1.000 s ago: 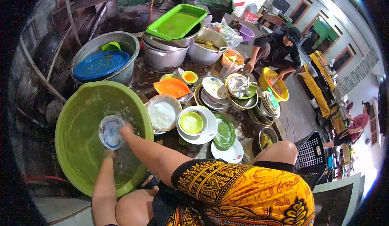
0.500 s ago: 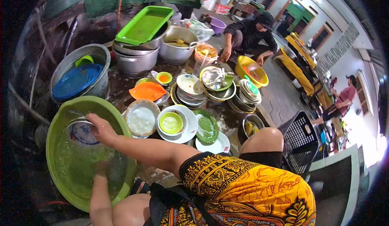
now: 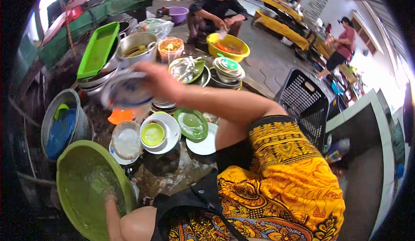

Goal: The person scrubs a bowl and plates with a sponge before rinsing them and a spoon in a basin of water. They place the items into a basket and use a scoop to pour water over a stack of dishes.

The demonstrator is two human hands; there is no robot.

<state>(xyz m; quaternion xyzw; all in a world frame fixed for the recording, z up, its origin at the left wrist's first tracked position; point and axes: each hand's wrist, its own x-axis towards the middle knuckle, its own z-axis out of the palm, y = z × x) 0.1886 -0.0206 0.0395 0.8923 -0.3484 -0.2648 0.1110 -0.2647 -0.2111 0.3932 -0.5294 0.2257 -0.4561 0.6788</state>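
Note:
My right hand (image 3: pixel 162 80) grips a white bowl with blue patterning (image 3: pixel 129 89), tilted and smeared by motion, above the dirty dishes. Whether more than one bowl is in the grip I cannot make out. My left hand (image 3: pixel 111 196) is down in the big green basin (image 3: pixel 65 163) of water, its fingers hidden under splashes. Beside the basin stand a soapy plate (image 3: pixel 126 138), a yellow-green bowl (image 3: pixel 153 134) inside white dishes, a green plate (image 3: pixel 192 124) and a white plate (image 3: pixel 205 141). An orange dish (image 3: pixel 119 116) shows partly below the held bowl.
A grey tub (image 3: pixel 82 124) holds a blue tray. Behind are a bright green tray (image 3: pixel 98 51), a large pot (image 3: pixel 138 64) and stacked bowls (image 3: pixel 229 73). A person (image 3: pixel 218 12) squats by a yellow basin (image 3: pixel 233 59). A black crate (image 3: pixel 304 98) stands at right.
My right hand has lifted the patterned bowl out of the green basin, up and to the right over the dishes. My left hand stays in the water. The view has turned rightward.

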